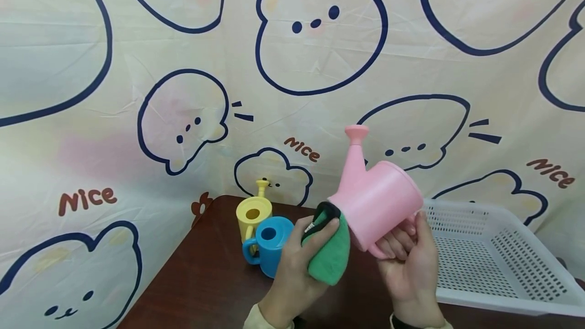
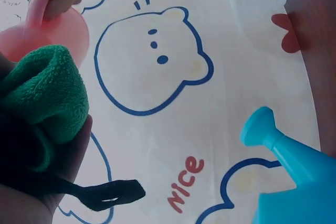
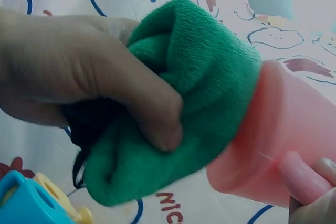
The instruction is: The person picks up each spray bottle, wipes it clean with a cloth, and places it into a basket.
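A cream cloth printed with navy bear outlines and red "Nice" lettering hangs behind a dark brown table, evenly lit.

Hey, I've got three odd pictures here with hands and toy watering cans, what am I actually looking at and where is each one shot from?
No machine here: a person works with bare hands and wears three cameras. The wide picture comes from a camera on the head, looking down at a dark brown table in front of a cartoon bear cloth. The other two come from cameras on each wrist, so they are very close up. The right hand holds a pink watering can by its handle, lifted off the table. The left hand grips a green cloth and presses it against the can's base. On the table stand a blue watering can and a yellow watering can behind it, with a white basket on the right.
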A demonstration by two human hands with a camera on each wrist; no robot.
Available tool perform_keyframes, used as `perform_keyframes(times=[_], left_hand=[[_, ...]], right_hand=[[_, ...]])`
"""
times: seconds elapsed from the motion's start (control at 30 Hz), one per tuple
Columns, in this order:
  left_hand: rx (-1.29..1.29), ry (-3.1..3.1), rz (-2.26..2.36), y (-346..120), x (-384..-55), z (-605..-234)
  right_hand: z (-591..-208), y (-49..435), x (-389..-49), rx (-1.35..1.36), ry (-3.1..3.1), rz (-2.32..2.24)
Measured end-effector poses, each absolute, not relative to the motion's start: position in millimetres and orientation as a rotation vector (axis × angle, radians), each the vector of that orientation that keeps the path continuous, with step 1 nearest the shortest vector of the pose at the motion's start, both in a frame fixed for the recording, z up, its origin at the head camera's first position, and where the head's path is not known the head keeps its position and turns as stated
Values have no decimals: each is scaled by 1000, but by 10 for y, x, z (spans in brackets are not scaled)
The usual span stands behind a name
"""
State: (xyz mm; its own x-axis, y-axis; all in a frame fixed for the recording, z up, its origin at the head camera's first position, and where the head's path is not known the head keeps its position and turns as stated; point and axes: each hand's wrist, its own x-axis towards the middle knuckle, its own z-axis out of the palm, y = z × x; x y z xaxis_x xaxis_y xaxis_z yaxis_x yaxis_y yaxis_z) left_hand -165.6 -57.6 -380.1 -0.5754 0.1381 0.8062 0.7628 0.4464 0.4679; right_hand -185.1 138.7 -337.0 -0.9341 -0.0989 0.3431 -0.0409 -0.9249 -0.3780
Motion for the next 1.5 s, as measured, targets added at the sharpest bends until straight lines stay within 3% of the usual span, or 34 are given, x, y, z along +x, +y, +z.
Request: perform_keyframes(times=[0.3,0.53,1.5], left_hand=[[-893,-2148,-1068,-521,-1612,-3792],[-966,-2158,-954,-521,-1644,-3810],[-544,-2154,-1368,-603,-1658,-3738]], right_hand=[[-3413,1429,-1853,-714,247,-2934],[-3412,1473,-1853,-685,68,-2914],[-3390,1312,-1820,-741,259,-2899]])
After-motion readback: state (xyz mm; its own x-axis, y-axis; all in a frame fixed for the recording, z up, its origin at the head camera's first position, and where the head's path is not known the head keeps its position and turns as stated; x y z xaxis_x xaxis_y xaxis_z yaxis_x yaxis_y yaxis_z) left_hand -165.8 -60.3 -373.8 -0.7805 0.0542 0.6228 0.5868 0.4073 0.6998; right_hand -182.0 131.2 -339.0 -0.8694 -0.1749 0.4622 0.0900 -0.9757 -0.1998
